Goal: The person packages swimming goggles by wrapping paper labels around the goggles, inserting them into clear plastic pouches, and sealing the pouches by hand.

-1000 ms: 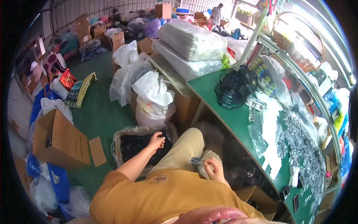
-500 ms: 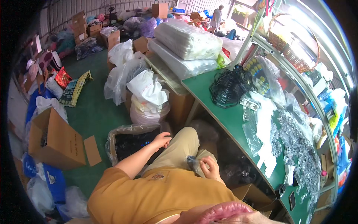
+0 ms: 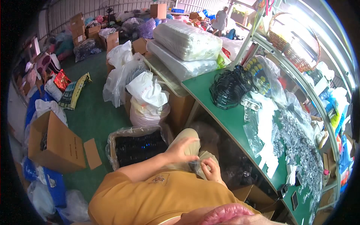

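Head view: small clear bag [image 3: 195,166] between left hand [image 3: 182,149] and right hand [image 3: 210,169].

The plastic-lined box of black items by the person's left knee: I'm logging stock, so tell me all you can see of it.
The plastic-lined box stands on the green floor, left of the person's bent knee. A clear, crinkled plastic liner folds over its rim. Inside lie dark, glossy black pieces packed in rows; their kind is too small to tell. It looks nearly full and is open at the top. The left hand is above the knee, just right of the box, not touching it. A loose cardboard flap lies on its left.
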Tool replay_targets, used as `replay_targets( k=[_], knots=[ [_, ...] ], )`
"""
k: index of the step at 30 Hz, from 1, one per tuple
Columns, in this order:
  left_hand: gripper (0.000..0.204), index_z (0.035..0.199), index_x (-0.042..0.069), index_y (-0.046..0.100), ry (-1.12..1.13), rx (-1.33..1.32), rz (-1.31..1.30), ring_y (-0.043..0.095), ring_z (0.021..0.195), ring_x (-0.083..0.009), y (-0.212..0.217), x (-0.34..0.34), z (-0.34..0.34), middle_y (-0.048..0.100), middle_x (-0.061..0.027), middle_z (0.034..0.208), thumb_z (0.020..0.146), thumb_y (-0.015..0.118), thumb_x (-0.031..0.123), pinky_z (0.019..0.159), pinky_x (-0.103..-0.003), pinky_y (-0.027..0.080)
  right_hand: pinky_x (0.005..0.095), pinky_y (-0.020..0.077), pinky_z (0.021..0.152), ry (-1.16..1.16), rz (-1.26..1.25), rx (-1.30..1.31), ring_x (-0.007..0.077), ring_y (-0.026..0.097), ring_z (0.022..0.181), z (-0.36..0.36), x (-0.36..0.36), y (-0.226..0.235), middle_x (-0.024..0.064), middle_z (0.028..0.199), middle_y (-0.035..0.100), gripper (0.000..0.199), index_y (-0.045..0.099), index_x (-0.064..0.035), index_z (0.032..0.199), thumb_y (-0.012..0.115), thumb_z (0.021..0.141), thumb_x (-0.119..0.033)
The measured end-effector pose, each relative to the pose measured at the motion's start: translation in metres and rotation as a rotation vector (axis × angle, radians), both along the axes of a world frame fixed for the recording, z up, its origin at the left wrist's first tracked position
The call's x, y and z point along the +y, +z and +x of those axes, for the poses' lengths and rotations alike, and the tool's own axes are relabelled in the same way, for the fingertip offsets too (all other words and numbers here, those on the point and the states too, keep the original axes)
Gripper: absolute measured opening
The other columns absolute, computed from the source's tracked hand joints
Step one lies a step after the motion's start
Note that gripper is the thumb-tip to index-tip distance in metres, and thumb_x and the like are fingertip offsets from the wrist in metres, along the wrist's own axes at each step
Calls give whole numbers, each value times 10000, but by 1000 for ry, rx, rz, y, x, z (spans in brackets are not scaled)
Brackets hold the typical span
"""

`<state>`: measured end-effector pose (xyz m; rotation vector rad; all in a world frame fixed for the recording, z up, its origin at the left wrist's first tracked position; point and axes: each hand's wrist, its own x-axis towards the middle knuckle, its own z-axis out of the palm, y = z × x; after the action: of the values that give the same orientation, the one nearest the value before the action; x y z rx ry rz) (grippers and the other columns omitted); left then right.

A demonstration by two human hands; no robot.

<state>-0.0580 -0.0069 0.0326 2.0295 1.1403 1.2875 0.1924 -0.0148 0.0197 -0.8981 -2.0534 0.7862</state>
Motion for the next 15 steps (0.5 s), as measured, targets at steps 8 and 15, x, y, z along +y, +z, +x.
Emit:
replay_targets(
  k=[8,15],
  knots=[
    [528,1250,76,658,-39,376,-66,549,1267,-336,5,1,24,639,-128,1279,860,762,416,1100,-453,400,340,510,757,-86,39,27,270,642,828,5,0,-1,133,913,647,87,670,6,993,668,951,-70],
    [164,975,91,703,-195,332,18,645,1053,-266,-5,8,39,693,-48,1063,922,694,246,963,-433,466,340,511,766,-168,94,34,260,647,837,14,-5,-5,125,918,655,76,657,-2,973,669,953,-74]
  ],
)
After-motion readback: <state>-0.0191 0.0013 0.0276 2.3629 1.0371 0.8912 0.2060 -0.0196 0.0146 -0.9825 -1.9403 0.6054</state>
